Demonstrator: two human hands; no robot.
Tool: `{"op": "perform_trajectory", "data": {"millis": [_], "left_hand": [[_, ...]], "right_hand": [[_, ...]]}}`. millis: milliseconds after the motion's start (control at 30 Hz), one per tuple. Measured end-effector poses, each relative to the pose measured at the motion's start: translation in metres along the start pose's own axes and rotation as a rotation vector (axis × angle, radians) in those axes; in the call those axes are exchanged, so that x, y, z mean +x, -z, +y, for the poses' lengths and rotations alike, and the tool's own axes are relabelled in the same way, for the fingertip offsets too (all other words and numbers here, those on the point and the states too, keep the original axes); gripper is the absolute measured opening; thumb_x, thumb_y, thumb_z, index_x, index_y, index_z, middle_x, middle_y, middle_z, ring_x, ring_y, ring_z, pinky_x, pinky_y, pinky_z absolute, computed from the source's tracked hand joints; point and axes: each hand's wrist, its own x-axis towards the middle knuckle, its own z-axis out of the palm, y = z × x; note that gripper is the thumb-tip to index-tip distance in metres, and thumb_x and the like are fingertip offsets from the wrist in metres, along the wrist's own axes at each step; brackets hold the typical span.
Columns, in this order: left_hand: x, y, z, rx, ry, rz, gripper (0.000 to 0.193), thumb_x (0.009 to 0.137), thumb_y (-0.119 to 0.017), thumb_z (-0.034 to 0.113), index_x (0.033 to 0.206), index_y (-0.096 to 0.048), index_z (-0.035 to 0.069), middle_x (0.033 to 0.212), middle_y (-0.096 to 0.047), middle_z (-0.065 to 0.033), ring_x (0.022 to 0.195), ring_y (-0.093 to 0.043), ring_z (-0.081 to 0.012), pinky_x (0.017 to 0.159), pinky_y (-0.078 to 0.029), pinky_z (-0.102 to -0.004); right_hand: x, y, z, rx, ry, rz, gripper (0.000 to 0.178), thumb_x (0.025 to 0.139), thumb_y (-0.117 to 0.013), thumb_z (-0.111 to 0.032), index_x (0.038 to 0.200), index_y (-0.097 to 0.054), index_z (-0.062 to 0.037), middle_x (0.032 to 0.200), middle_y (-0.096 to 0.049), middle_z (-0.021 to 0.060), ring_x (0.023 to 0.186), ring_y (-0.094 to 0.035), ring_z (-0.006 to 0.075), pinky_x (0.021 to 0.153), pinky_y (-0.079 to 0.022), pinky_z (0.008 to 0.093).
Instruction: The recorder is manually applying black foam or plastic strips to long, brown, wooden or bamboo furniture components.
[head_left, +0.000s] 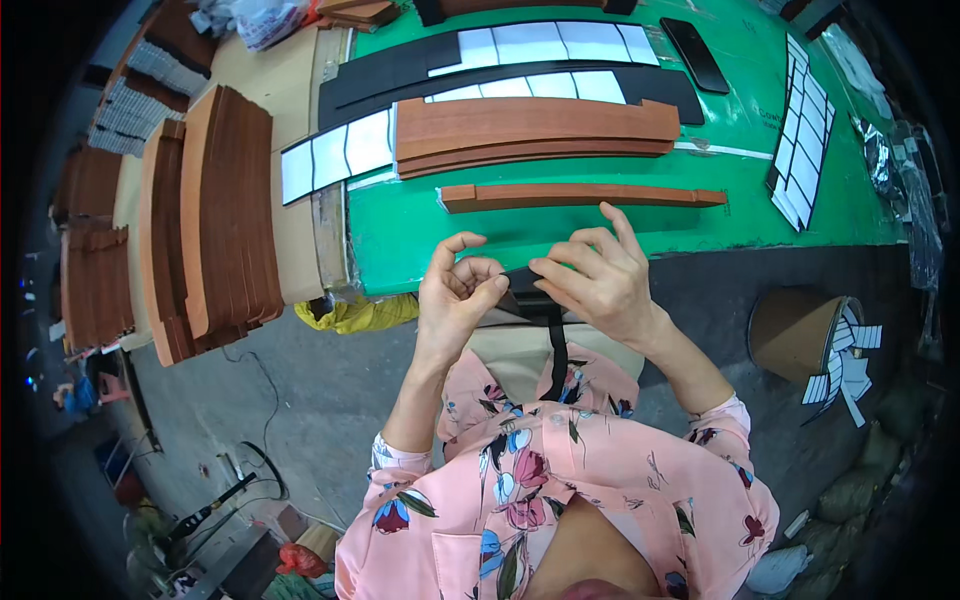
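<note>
My left hand (452,302) pinches a small black strip (521,279) between thumb and forefinger, just off the table's near edge. On the strip's other end my right hand (606,285) closes its thumb and forefinger, with its other fingers raised. Beyond the hands, a narrow reddish-brown wooden piece (590,197) lies on the green table top (400,235), touched by neither hand. Behind it rests a stack of wider brown wooden pieces (535,128). Black sheets (395,72) and white-backed strips (340,158) lie around and under that stack.
More curved brown pieces (228,210) stand stacked on the left. A black phone (694,55) and a white-patched black sheet (803,130) lie to the right. Below the table's right side stands a brown bin (795,335) with white scraps. A yellow bag (365,315) hangs under the edge.
</note>
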Motion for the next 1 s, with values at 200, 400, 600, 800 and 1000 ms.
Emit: {"op": "perform_trajectory", "data": {"millis": [200,400,600,800,1000], "left_hand": [[0.009,-0.010,0.006,0.745,-0.324,0.137,0.031,0.084,-0.062,-0.001,0.114,-0.053,0.000,0.092,-0.067,-0.0135,0.080,-0.063,-0.0137,0.075,-0.049,-0.0249],[0.054,-0.069,-0.005,1.112,-0.874,-0.013,0.027,0.073,-0.068,-0.001,0.099,-0.064,0.007,0.096,-0.064,-0.0087,0.090,-0.059,-0.0266,0.078,-0.042,-0.0370],[0.104,-0.153,-0.042,1.063,-0.929,-0.212,0.033,0.074,-0.070,0.009,0.106,-0.061,0.008,0.097,-0.062,-0.0075,0.091,-0.057,-0.0242,0.080,-0.038,-0.0384],[0.116,-0.160,-0.052,1.128,-0.768,-0.202,0.033,0.072,-0.073,0.016,0.102,-0.064,0.008,0.095,-0.064,-0.0054,0.086,-0.058,-0.0227,0.074,-0.040,-0.0346],[0.112,-0.149,-0.053,1.119,-0.665,-0.159,0.026,0.068,-0.075,0.017,0.092,-0.068,0.009,0.087,-0.065,-0.0020,0.079,-0.059,-0.0207,0.071,-0.040,-0.0337]], "right_hand": [[-0.015,0.012,0.019,-0.130,0.038,-0.017,0.015,0.066,-0.070,-0.016,0.080,-0.065,-0.0110,0.079,-0.059,0.0003,0.075,-0.057,0.0173,0.093,-0.042,0.0499],[-0.041,0.082,0.090,-0.033,-0.470,0.149,0.019,0.071,-0.071,-0.008,0.089,-0.067,-0.0060,0.086,-0.062,0.0044,0.082,-0.060,0.0200,0.086,-0.046,0.0368],[-0.095,0.077,0.154,0.913,-0.985,0.673,0.025,0.086,-0.065,-0.010,0.107,-0.061,0.0028,0.100,-0.064,0.0062,0.092,-0.058,0.0105,0.083,-0.046,0.0246],[-0.100,0.055,0.147,1.047,-0.990,0.591,0.024,0.085,-0.065,-0.007,0.106,-0.062,0.0016,0.098,-0.065,0.0066,0.091,-0.058,0.0096,0.083,-0.046,0.0232],[-0.079,0.073,0.137,0.657,-0.743,0.188,0.022,0.079,-0.069,-0.009,0.099,-0.067,-0.0029,0.092,-0.063,0.0055,0.085,-0.060,0.0139,0.073,-0.048,0.0253]]}}
